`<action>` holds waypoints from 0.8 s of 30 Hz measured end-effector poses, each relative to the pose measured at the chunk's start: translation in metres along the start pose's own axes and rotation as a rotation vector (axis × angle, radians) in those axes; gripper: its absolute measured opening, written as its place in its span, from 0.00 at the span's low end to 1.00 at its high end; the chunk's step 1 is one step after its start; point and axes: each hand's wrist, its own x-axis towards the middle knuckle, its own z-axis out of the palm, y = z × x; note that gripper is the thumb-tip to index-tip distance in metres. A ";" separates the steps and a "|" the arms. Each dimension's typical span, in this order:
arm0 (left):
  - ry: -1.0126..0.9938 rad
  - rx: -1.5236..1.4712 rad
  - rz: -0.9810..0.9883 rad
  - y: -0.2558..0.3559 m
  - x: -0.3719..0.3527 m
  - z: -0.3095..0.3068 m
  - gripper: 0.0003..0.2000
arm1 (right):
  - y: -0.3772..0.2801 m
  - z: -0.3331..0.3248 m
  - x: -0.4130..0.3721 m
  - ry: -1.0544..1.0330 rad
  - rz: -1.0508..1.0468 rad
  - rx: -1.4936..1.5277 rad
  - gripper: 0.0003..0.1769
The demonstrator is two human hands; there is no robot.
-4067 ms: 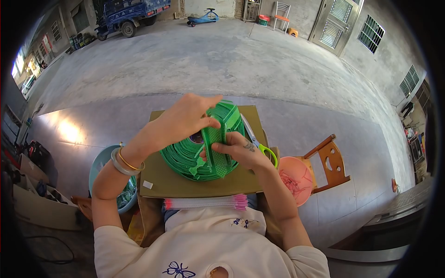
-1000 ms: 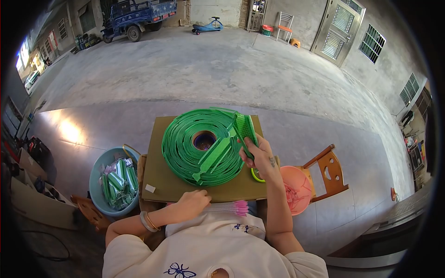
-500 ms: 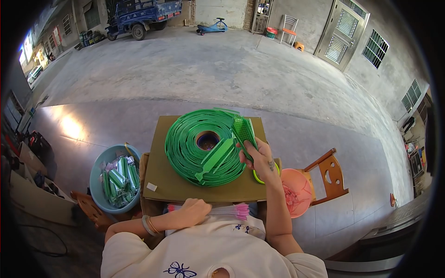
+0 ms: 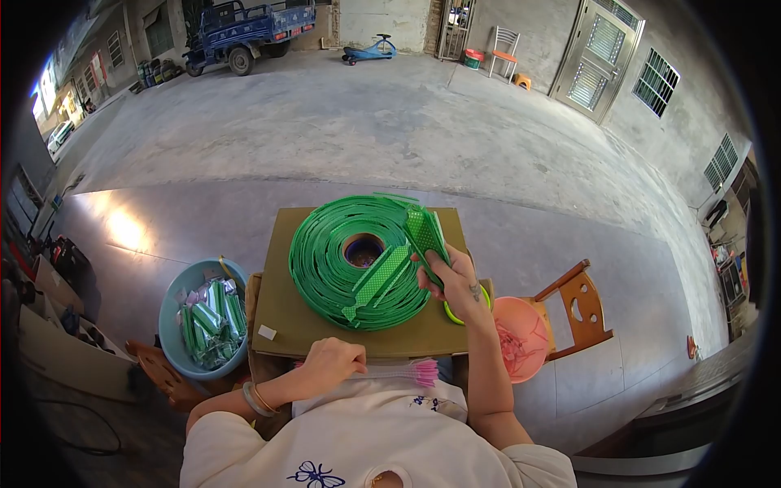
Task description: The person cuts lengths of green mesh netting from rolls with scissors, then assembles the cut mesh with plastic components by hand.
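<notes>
My right hand (image 4: 452, 281) is closed around a folded green dotted strip (image 4: 424, 231), held above the right side of a big green coil of strip (image 4: 321, 272). A cut piece of green dotted strip (image 4: 381, 281) lies slantwise on the coil. My left hand (image 4: 333, 362) is curled near the front edge of the brown board (image 4: 281, 313), over my lap; its fingertips are turned down, so what they hold, if anything, is hidden. Beneath and beside it lies a bundle of thin white sticks with pink ends (image 4: 423, 372). Bright yellow-green scissor-like loops (image 4: 452, 312) show behind my right wrist.
To the left a blue basin (image 4: 169, 325) holds several green packets in clear wrap. A pink basin (image 4: 533, 325) with pink scraps sits on a wooden chair (image 4: 579, 313) at the right. Farther off stand a blue three-wheeled truck (image 4: 244, 32) and a blue ride-on toy (image 4: 370, 50).
My left hand has lifted slightly and moved back toward the board, off the pink-ended bundle. My right hand keeps its hold on the green strip, nearly unmoved.
</notes>
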 end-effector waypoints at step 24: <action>0.197 -0.992 0.271 0.015 0.057 -0.104 0.21 | -0.014 0.000 0.037 -0.197 0.207 0.414 0.15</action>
